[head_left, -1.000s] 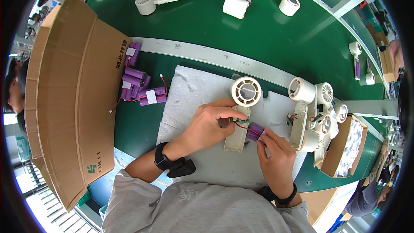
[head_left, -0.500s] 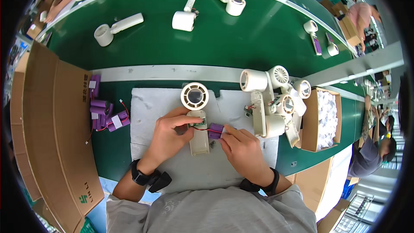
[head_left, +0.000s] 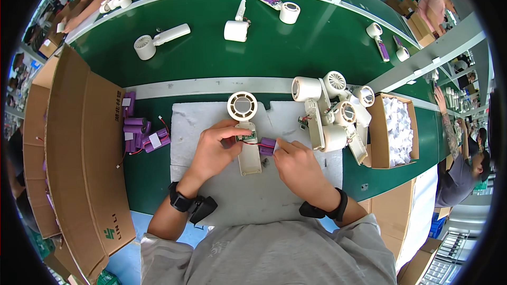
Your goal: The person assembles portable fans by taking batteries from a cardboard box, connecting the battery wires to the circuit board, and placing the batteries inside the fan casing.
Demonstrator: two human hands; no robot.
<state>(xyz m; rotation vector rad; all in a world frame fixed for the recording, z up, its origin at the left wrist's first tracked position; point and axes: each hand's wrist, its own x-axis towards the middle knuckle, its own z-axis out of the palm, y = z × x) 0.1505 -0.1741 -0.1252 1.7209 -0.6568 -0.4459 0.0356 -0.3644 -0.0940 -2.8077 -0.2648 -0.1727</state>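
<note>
On the pale foam mat [head_left: 185, 126], centre: one white handheld fan [head_left: 242, 106], its round head pointing away from the body, its handle shell [head_left: 250, 159] opened and lying hollow side up. Item: one green circuit board [head_left: 246, 134], seated at the head end of the shell. Item: one purple battery pack [head_left: 267, 146], held just beside the shell's right edge; whether the two touch cannot be told. Item: red and dark wires [head_left: 251, 143], run across the shell between board and pack.

Left hand [head_left: 214, 150]: index finger and thumb parted over the board and wires, the index tip set at the board; whether a wire is pinched between them cannot be told. Right hand [head_left: 301, 164]: thumb and fingers closed on the outer end of the pack.

Handling notes, by judgement. The pack is best kept low and near the shell, so that slack is left in the wires and no pull is put on their joints. The board should be steadied by light fingertip pressure, its small parts not pressed. Wires are best laid flat, clear of the shell's rim, where they might be nipped.

Surroundings: spare purple packs [head_left: 156, 141] are heaped at left beside a tall carton [head_left: 95, 153]; part-built fans [head_left: 335, 137] are piled at right.
</note>
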